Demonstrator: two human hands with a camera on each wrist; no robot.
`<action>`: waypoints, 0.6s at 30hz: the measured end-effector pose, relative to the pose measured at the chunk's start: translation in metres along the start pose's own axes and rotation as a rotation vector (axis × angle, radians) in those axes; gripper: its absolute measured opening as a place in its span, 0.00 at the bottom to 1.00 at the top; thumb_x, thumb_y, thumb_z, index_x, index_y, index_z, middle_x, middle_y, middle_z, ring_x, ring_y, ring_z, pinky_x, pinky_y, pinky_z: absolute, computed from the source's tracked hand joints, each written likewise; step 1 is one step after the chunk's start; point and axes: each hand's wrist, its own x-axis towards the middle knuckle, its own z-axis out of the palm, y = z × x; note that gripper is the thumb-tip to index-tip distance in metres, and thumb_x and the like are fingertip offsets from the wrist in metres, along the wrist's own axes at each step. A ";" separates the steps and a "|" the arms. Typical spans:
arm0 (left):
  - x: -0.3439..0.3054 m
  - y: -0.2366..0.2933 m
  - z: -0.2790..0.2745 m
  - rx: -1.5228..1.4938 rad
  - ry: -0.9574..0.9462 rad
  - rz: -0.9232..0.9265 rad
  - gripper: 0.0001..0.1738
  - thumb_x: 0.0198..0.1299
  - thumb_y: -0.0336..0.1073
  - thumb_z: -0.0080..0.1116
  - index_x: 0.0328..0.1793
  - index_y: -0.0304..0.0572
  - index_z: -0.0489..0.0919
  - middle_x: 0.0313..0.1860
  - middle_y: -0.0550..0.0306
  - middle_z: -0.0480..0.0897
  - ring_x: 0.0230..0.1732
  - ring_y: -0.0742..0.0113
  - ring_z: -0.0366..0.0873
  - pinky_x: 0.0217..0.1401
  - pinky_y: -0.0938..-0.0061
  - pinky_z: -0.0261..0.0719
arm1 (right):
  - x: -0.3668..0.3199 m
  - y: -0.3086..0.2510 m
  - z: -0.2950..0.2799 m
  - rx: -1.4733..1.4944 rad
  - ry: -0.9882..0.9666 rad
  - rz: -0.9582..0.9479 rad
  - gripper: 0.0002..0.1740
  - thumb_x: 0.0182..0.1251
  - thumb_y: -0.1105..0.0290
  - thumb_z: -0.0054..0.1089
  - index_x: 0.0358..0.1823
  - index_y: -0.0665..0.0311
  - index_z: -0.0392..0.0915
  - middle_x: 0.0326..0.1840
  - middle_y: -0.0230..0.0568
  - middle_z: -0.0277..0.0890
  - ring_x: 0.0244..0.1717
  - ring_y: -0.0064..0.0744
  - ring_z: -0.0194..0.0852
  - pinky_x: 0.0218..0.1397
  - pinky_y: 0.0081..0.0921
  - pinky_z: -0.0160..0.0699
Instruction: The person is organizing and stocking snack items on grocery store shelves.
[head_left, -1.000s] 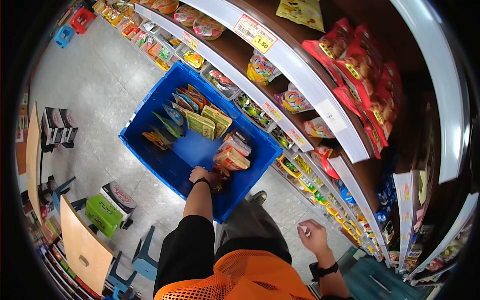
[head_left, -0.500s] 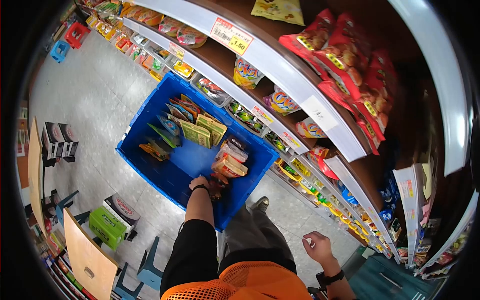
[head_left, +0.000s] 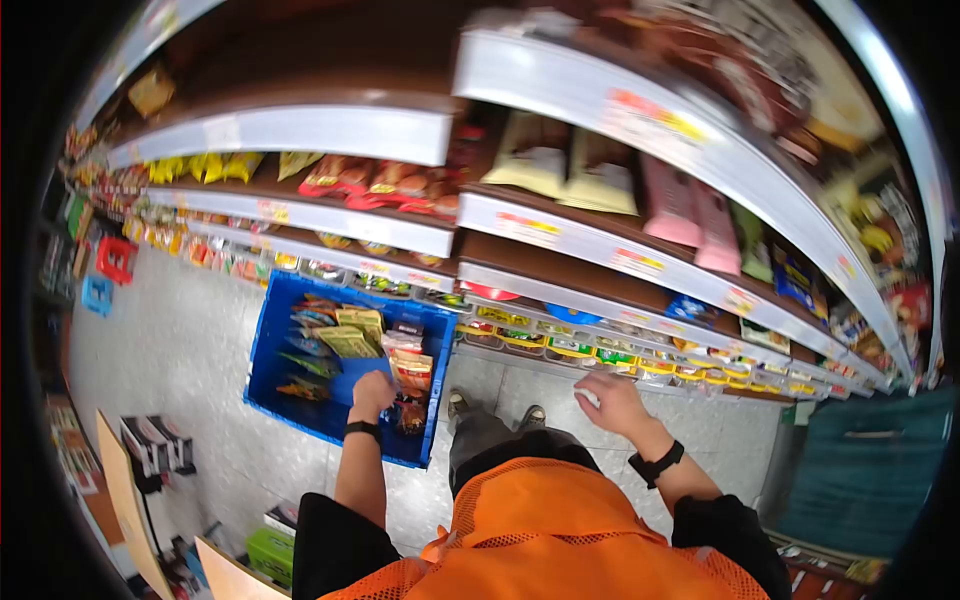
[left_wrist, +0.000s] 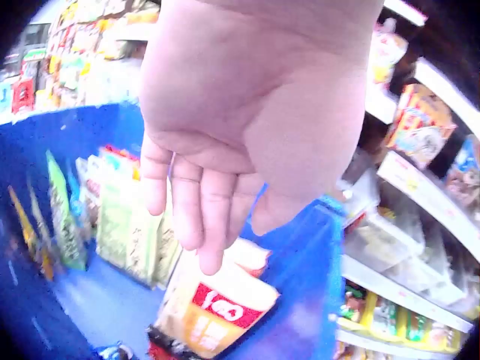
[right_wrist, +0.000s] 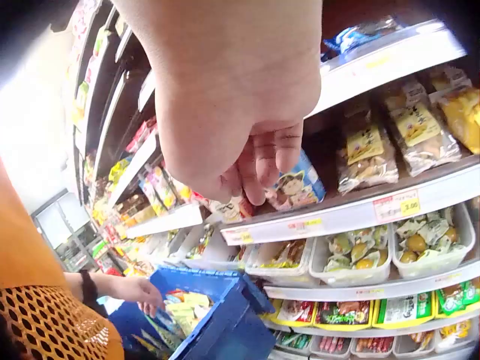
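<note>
The left hand [head_left: 372, 393] is hanging over the inside of the blue crate [head_left: 266, 362], its fingers lying loosely straightened and gripping nothing; whether the fingertips are touching the cream packet [left_wrist: 217, 319] with the red label, I cannot tell. That packet is standing in the right part of the crate, and dark packets [head_left: 410, 416] are resting in the crate's near right corner. Green packets [head_left: 348, 342] are leaning toward the crate's far side, while smaller pouches [head_left: 310, 366] are standing along its left. The right hand [head_left: 610, 402] is hovering outside the crate, well to its right, with fingers bending loosely and holding nothing. Shelves [head_left: 580, 243] of snacks are running beyond the crate, and a red stool [head_left: 116, 260] is standing well to its left.
</note>
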 end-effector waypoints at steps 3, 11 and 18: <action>-0.041 0.111 -0.066 -0.197 0.207 0.276 0.14 0.64 0.44 0.59 0.43 0.45 0.89 0.41 0.42 0.89 0.45 0.39 0.87 0.51 0.49 0.85 | -0.016 0.033 -0.027 -0.065 0.180 0.000 0.07 0.64 0.68 0.69 0.41 0.60 0.85 0.41 0.43 0.85 0.40 0.48 0.86 0.41 0.40 0.86; -0.087 0.408 -0.140 -0.574 0.320 0.940 0.19 0.64 0.34 0.65 0.61 0.37 0.82 0.52 0.43 0.86 0.42 0.45 0.86 0.47 0.57 0.85 | -0.052 0.112 -0.116 0.049 0.905 0.411 0.19 0.59 0.71 0.76 0.51 0.62 0.82 0.39 0.42 0.79 0.37 0.38 0.84 0.36 0.31 0.79; -0.061 0.534 -0.124 -0.834 0.375 0.610 0.32 0.60 0.34 0.68 0.70 0.29 0.74 0.64 0.38 0.78 0.45 0.49 0.86 0.49 0.62 0.86 | -0.047 0.204 -0.114 0.407 0.794 0.426 0.32 0.56 0.59 0.84 0.53 0.75 0.81 0.45 0.46 0.87 0.40 0.33 0.82 0.45 0.29 0.81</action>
